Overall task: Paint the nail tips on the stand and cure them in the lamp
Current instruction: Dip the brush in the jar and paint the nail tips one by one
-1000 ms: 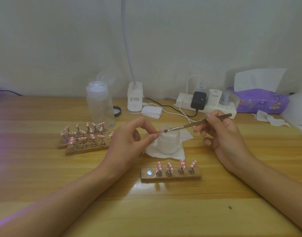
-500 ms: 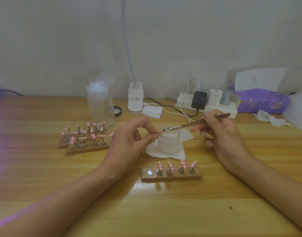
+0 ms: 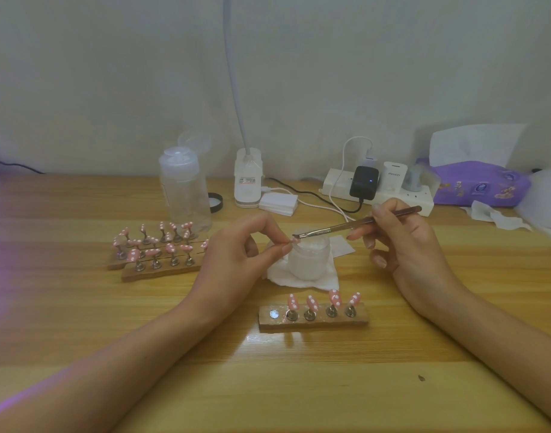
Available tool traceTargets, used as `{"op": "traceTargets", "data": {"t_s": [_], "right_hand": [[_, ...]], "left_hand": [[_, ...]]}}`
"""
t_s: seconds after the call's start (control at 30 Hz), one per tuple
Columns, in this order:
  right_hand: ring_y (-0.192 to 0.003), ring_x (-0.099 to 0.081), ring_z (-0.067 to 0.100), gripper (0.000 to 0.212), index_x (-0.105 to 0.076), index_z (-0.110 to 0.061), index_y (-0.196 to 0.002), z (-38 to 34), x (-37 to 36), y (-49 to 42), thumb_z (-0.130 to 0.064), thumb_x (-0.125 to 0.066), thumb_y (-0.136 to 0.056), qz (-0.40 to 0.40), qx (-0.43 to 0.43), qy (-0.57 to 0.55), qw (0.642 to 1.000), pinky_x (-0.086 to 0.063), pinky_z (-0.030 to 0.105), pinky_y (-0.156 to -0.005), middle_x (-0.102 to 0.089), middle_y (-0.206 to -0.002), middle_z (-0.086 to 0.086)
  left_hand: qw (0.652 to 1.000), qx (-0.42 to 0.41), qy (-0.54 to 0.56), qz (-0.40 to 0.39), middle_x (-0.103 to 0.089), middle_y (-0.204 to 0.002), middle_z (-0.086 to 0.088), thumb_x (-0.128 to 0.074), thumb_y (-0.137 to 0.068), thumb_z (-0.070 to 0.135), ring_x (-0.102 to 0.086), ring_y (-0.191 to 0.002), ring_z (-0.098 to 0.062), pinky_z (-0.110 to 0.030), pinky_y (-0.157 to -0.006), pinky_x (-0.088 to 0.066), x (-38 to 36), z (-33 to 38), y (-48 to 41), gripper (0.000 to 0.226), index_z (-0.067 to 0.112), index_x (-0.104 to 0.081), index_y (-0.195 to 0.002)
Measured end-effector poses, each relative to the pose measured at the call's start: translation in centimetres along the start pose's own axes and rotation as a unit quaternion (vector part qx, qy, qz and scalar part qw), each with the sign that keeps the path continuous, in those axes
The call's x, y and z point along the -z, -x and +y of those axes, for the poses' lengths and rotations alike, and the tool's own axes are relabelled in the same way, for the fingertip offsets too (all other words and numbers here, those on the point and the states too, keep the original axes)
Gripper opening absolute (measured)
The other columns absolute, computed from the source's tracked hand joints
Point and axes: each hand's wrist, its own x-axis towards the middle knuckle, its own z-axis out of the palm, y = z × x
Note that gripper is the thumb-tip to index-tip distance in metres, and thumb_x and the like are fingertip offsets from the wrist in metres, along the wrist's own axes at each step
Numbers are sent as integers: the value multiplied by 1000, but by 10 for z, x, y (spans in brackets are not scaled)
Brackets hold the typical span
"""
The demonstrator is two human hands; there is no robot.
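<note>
While my left hand (image 3: 233, 260) pinches one pink nail tip (image 3: 294, 241) between thumb and forefinger, just above the rim of the white jar (image 3: 308, 260), my right hand (image 3: 405, 248) grips the brush (image 3: 355, 225) like a pen, fingers curled round its handle. The bristle end touches the nail tip and the handle slants up toward 2 o'clock. My other left fingers curl loosely toward the palm.

The jar stands on a white napkin (image 3: 299, 281) mid-bench (image 3: 268, 385). At 6 o'clock from the jar, nearest me, lies a wooden stand (image 3: 358, 320) with four dotted tips (image 3: 311, 303) upright on pegs; a round metal disc shows at its left end. At 9 o'clock, past my left hand, two more stands (image 3: 161, 271) lie side by side, crowded with pink tips; I cannot tell whether they touch.

At 11 o'clock a clear bottle (image 3: 185, 189) stands with its cap flipped up, a black ring (image 3: 216, 202) just beside it. At 12 o'clock a gooseneck lamp (image 3: 248, 179) sits by the wall, its neck rising out of view. At 1 o'clock lies a power strip (image 3: 392, 195) holding a black charger (image 3: 364, 182) with a blue light. At 2 o'clock sits a purple tissue pack (image 3: 480, 184). A purple glow tints the bench edge at 9 o'clock.
</note>
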Motion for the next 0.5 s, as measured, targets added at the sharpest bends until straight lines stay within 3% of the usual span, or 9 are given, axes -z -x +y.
{"op": "traceTargets", "data": {"t_s": [0.13, 0.3, 0.5], "right_hand": [[-60, -54, 9, 18, -55, -24, -73, -1, 1, 0, -35, -60, -86, 24, -7, -15, 1000, -37, 17, -42, -72, -73, 8], [-61, -55, 11, 19, -54, -21, -76, 0, 0, 0, -36, -60, -87, 8, -3, 8, 1000, -37, 18, -43, -72, -74, 9], [-62, -58, 12, 18, -57, -24, -73, -1, -1, 1, -37, -60, -87, 0, 4, -5, 1000, -41, 20, -44, -72, -75, 10]], "left_hand": [[1000, 3, -2, 2, -63, -72, 17, -77, -84, 22, -44, -55, -8, -26, -64, -46, -1, 1, 0, 9, 22, -70, -79], [1000, 12, 2, 0, -70, -83, 12, -77, -84, 22, -46, -55, -10, -32, -68, -47, 0, 3, 1, 8, 20, -70, -80], [1000, 22, -8, -1, -72, -90, 17, -76, -84, 24, -51, -56, -6, -17, -60, -45, -1, 3, 0, 9, 20, -70, -80]]}}
